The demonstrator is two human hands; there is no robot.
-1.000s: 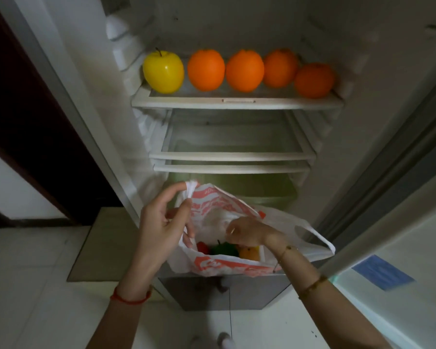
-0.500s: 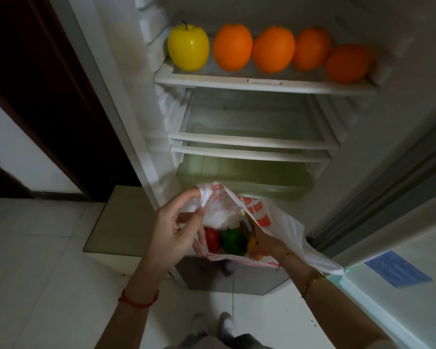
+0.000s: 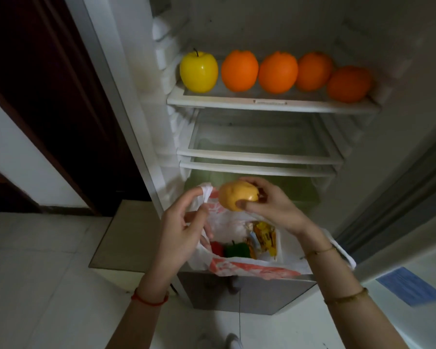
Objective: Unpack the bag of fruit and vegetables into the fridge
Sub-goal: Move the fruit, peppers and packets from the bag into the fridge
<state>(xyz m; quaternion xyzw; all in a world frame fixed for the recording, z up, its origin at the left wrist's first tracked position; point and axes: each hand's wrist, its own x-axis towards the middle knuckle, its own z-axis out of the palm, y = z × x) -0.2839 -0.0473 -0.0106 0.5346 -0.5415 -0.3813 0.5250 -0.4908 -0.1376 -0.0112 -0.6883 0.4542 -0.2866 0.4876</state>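
A white and red plastic bag (image 3: 252,267) hangs open in front of the open fridge. My left hand (image 3: 181,227) holds the bag up by its left handle. My right hand (image 3: 269,205) grips a yellow-orange round fruit (image 3: 237,197) just above the bag's mouth. Inside the bag lie a red item (image 3: 217,248), a green pepper (image 3: 237,250) and yellow packets (image 3: 263,239). On the upper shelf (image 3: 269,103) stand a yellow apple (image 3: 198,71) and several oranges (image 3: 278,72) in a row.
Two bare glass shelves (image 3: 259,159) sit below the fruit shelf, with a greenish drawer (image 3: 297,187) under them. The fridge door (image 3: 418,157) stands open on the right. A dark wooden door (image 3: 43,96) is at the left. White tiled floor (image 3: 35,273) lies below.
My right hand came up out of the bag holding the yellow-orange fruit. My left hand kept hold of the bag handle. The camera tilted so the fridge shelves sit lower in view.
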